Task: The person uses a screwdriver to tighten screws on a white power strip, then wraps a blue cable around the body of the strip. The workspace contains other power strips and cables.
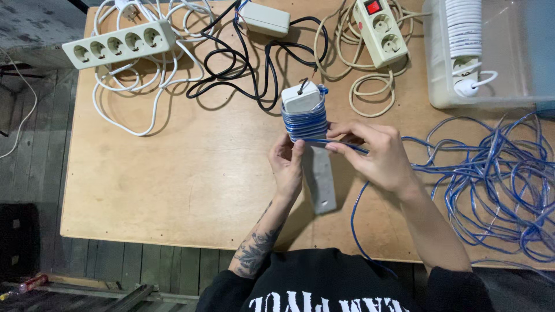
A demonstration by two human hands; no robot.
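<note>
My left hand (287, 164) grips a long white power strip (319, 173) held upright over the wooden table (173, 173). Blue cable (304, 121) is coiled in tight turns around the strip's upper end. My right hand (373, 155) pinches the same blue cable just right of the coil, close to the strip. From there the cable runs down past my right wrist and off into a loose blue tangle (497, 173) on the table's right side.
A white multi-socket strip (118, 43) with its white cord lies at the back left. A small white box with black cable (263, 19) sits at the back middle, a cream strip with a red switch (378, 29) beside it. A clear plastic bin (491, 52) stands at the back right.
</note>
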